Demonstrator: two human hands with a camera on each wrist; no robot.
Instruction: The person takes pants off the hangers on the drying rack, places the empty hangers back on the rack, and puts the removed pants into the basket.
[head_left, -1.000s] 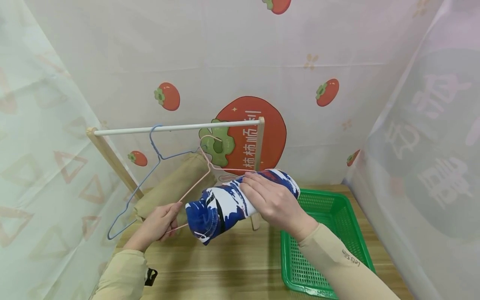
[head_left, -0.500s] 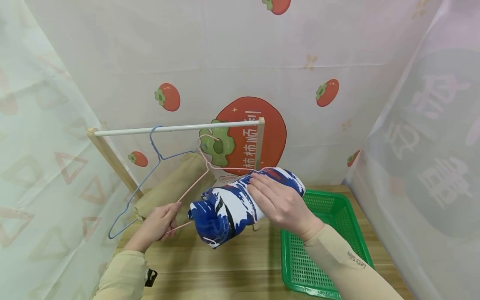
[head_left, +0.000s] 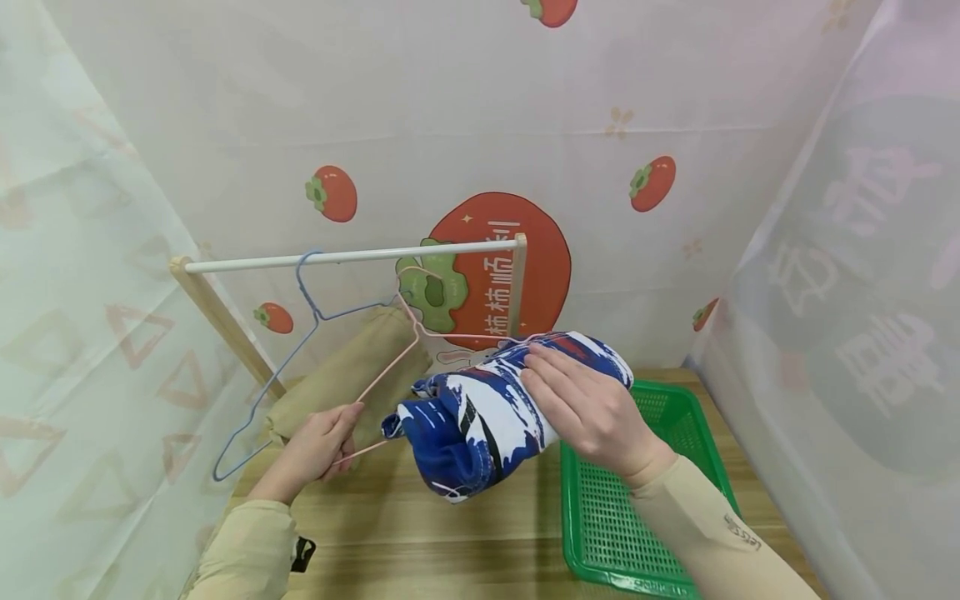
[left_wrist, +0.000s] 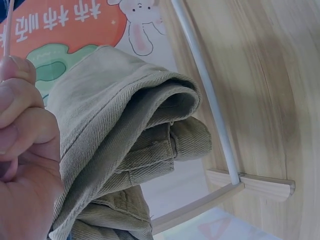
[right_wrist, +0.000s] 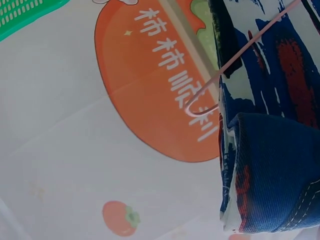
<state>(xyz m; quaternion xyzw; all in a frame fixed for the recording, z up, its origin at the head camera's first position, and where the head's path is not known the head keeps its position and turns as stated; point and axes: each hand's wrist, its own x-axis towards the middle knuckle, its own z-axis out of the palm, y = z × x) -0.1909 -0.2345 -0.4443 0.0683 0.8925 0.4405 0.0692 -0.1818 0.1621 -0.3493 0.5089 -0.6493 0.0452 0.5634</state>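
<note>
Holding the pink hanger [head_left: 390, 367] by its lower left corner, the left hand [head_left: 318, 446] pinches the thin wire between thumb and fingertips; the left wrist view shows the wire [left_wrist: 7, 27] running up from those curled fingers. The right hand [head_left: 592, 408] lies over the blue-and-white garment [head_left: 480, 417], fingers bent round its top and gripping it, with the bundle draped across the hanger's lower bar, in the air just in front of the rack and above the table [head_left: 465, 533].

Judging by how things lie, the work is partly done: khaki trousers [head_left: 348, 371] already hang folded over the blue hanger [head_left: 292, 350], whose hook sits on the rail [head_left: 345, 256]. The patterned garment is on its hanger but bunched, and the pink hook looks to hang just under the rail, not clearly on it. Straightening the cloth and hooking it up seem left.

The garment is thick denim-like cloth, printed in blue, white and red brushstrokes, with pale stitching at a hem [right_wrist: 300, 210]. The trousers are ribbed twill, folded in soft rolls [left_wrist: 140, 130]. The rail is a smooth white rod on pale wooden posts. The basket [head_left: 652, 500] is green plastic mesh, rectangular, on the wood-grain table at the right.
</note>
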